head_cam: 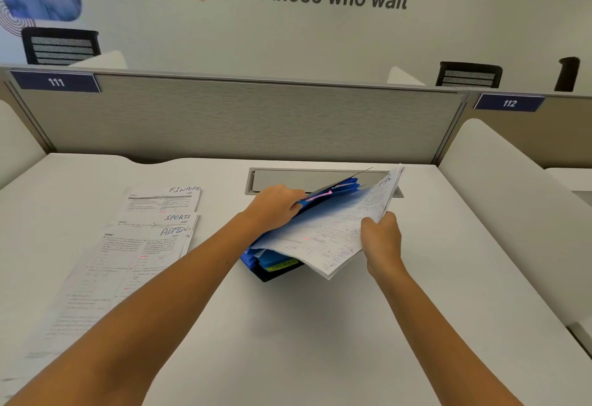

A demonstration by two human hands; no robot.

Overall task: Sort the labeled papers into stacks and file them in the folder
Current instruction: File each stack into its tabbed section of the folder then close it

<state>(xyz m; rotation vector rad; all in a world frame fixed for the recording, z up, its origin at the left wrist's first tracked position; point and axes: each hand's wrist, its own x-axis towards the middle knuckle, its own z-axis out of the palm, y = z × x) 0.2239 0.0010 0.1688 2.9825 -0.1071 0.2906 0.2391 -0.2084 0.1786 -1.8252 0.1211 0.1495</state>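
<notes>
Nearest the camera, two bare forearms are stretched forward over the white desk (320, 341), converging on the blue folder (272, 259) that lies open near the middle. The folder is an expanding one with several pockets; a yellow tab (282, 266) marked SPORTS is seen at its near end, and a pink tab (318, 197) shows further back, so the pockets appear to be labelled to match the papers.

A sheaf of printed papers (333, 232) is held by its right edge in the right hand (381, 239), with thumb and fingers closed round it. The sheaf is tilted, its left side lowered toward the folder's pockets, presumably so that it can be slid into one of them. A handwritten label shows at its far corner but is too bent to be read with certainty.

The left hand (275, 205) is curled over the folder's dividers, which seem to be pulled back so that one pocket is kept open for the sheaf. Which pocket is being opened cannot be told.

To the left, well apart from the folder, three stacks are laid overlapping on the desk, each with its label left uncovered: ADMIN (137, 255) nearest, SPORTS (160, 220) behind it, FINANCE (166, 199) furthest. These are judged to be sorted and not yet filed.

Beyond the folder a grey cable hatch (288, 179) is set into the desk, and behind it stands a grey partition (224, 117) bearing the number 111.
</notes>
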